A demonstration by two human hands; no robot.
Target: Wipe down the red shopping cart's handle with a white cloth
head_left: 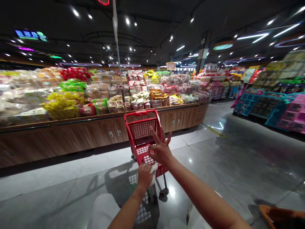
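Note:
In the head view my left hand (145,175) is closed on a crumpled white bundle (153,174), like thin cloth or a plastic bag; its exact kind is unclear. It is at the near side of a red shopping cart (142,114). My right hand (162,149) is raised over the cart, thumb and index finger curled into a ring, the other fingers spread, nothing visible in it. The cart has a red grid basket on grey legs with wheels, and my hands hide part of it.
A long wooden display counter (95,132) heaped with packaged snacks stands behind the cart. A thin upright pole (119,60) rises near it. Teal and pink racks (252,103) stand at right. An orange object (269,214) is at lower right. The grey floor (202,171) is shiny.

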